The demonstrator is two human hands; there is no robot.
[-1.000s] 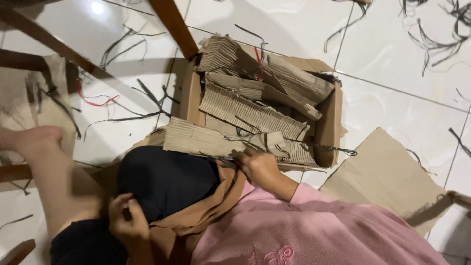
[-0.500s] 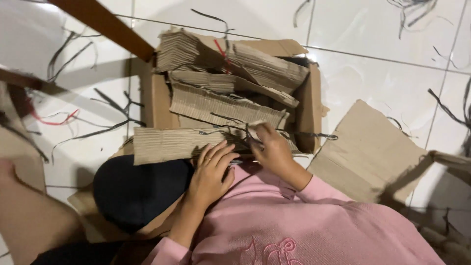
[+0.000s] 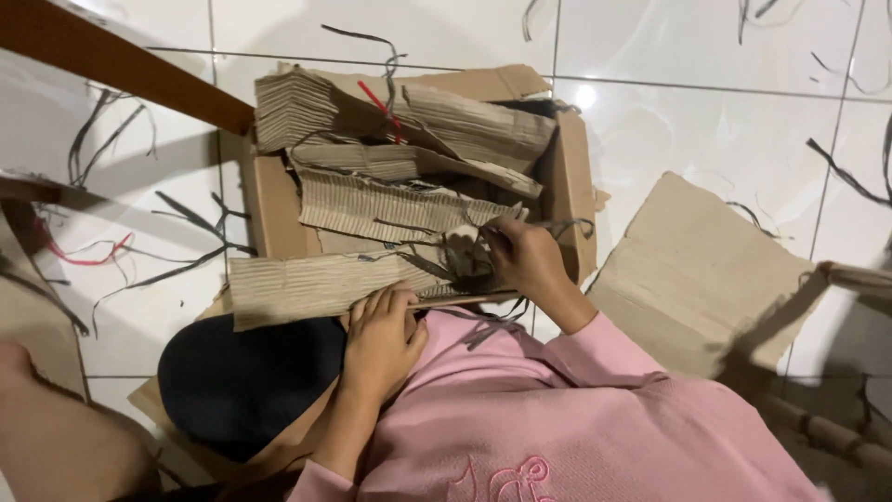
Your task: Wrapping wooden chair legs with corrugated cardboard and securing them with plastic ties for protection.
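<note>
Seen from above on a white tiled floor (image 3: 725, 121), with an open cardboard box (image 3: 567, 177) as the landmark. Far left of the box: a bare leg (image 3: 65, 437) at the lower edge, and thin dark strips with one red strand (image 3: 88, 258) scattered over the tiles. Running from the upper left corner down to the box's left wall: a brown wooden bar (image 3: 121, 70). Below the box's left corner: a black rounded cushion-like thing (image 3: 246, 381) lying on a brown sheet. Inside the box: stacked bundles of corrugated cardboard strips (image 3: 409, 121), ribbed faces up, one bundle (image 3: 311, 288) hanging out over the near edge. Left hand (image 3: 379, 339) resting flat on that overhanging bundle at the box's near edge, fingers loosely curled over it, not clamped. Right hand (image 3: 525, 258) just inside the box's near right corner, fingers pinched around a tuft of dark narrow strips (image 3: 465, 260) lying on the ribbed cardboard. Pink sleeves (image 3: 576, 428) below the box. Right of the box: a flat cardboard sheet (image 3: 697, 270) on the tiles, more dark strips beyond it.
</note>
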